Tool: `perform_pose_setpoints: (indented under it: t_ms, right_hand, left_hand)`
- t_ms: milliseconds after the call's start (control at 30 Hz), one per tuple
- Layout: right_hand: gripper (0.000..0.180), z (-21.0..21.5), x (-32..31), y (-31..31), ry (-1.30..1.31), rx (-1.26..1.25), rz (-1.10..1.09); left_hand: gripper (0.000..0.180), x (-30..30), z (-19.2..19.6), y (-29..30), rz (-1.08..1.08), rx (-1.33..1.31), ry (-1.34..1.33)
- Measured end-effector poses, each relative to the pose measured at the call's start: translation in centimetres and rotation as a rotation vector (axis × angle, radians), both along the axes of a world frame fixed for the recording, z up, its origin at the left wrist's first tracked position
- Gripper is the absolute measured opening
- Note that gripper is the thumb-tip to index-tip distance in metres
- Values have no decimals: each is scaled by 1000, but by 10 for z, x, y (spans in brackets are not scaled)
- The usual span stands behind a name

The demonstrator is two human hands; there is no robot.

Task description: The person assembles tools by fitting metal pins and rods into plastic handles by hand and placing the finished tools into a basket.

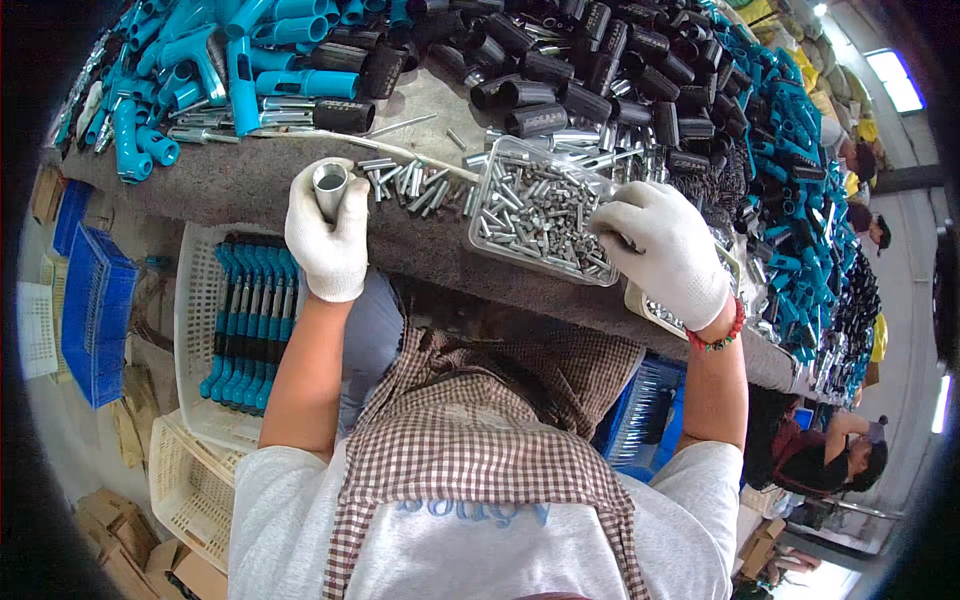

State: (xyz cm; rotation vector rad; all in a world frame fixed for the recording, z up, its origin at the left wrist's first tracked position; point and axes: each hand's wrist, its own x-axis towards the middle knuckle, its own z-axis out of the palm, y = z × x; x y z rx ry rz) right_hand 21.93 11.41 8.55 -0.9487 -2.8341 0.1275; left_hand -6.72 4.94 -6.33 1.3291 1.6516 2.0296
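Left hand point(327, 235), gloved, left of centre, is clenched around an upright metal tube point(329, 187), open end up. Right hand point(668, 250), gloved, right of centre, grips the right edge of a clear tray point(500, 160) of small metal pins point(535, 215). Blue handles point(190, 60) upper left, black grips point(560, 60) top centre on the bench point(230, 185).

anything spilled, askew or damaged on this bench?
No damage shows. The clear tray of small metal pins sits tilted, overhanging the bench front edge under the right hand. Loose pins lie scattered beside it. The left hand holds a metal tube upright.
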Motion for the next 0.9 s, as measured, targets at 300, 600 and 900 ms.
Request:
perform_pose_setpoints:
  t_ms: [300,600,900]
  right_hand:
    - [8,-8,-9,-11,40,41,88]
    - [7,-12,-15,-15,-88,122,54]
    - [16,7,-37,-4,152,80,-35]
  left_hand:
    - [15,-1,1,0,7,-14,32]
    - [15,-1,1,0,9,-5,37]
    - [16,-1,2,-1,75,-29,83]
